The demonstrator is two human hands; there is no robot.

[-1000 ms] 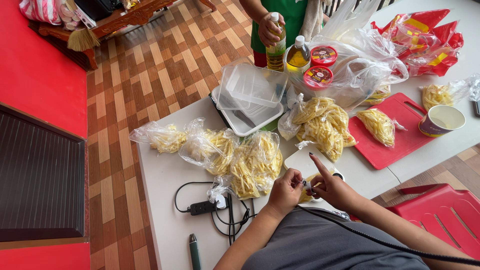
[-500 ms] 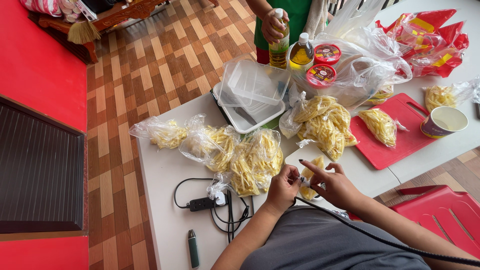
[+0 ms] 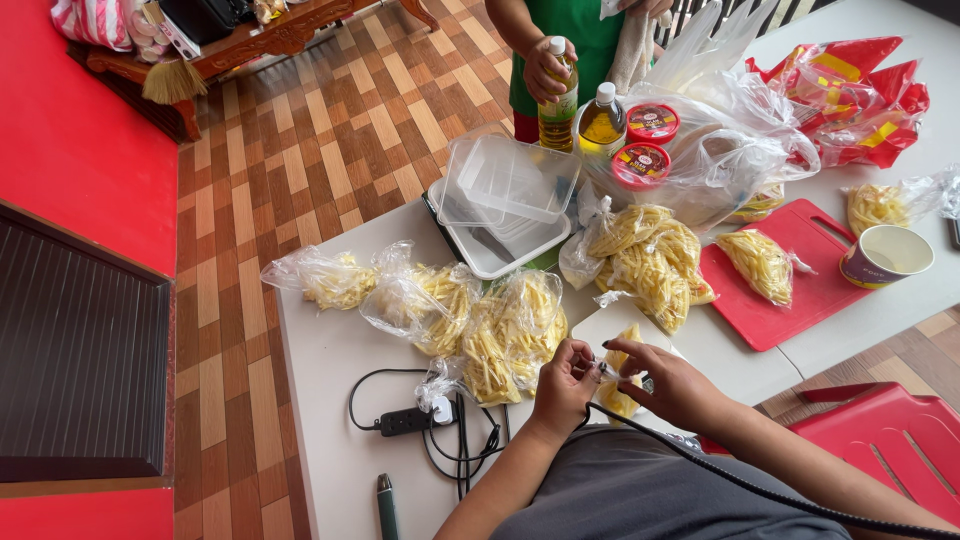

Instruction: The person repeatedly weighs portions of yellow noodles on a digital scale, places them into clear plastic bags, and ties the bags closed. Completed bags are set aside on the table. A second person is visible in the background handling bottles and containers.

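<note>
Low in the middle of the frame, the person's left hand (image 3: 562, 385) and right hand (image 3: 668, 385) are meeting over a small white cutting board (image 3: 600, 328) lying on the white table (image 3: 330, 370). Both hands are pinching with thumb and fingertips drawn together on a small clear plastic bag of pale yellow strips (image 3: 618, 385), which is sitting on the board between them; the exact grip of each finger is too small to tell. A black cable (image 3: 760, 485) is running across the right forearm toward the lower right corner.

Just left of the hands, several clear plastic bags of yellow strips (image 3: 500, 335) are lying in a row across the centre of the table, with a black power strip and its tangled cord (image 3: 410, 420) below them and a dark green pen-like stick (image 3: 386, 505) near the bottom edge. Above the board, an open heap of yellow strips in clear plastic (image 3: 650, 255) is resting beside a red plastic cutting board (image 3: 800, 290), right of centre. A white paper cup (image 3: 885, 255) is standing at the right edge. Stacked clear plastic containers (image 3: 505, 195) are sitting in the upper middle.

At the top centre, another person in a green top is holding a bottle of yellow oil (image 3: 558, 95) in one hand (image 3: 540, 68), next to a second oil bottle (image 3: 603, 120).
</note>
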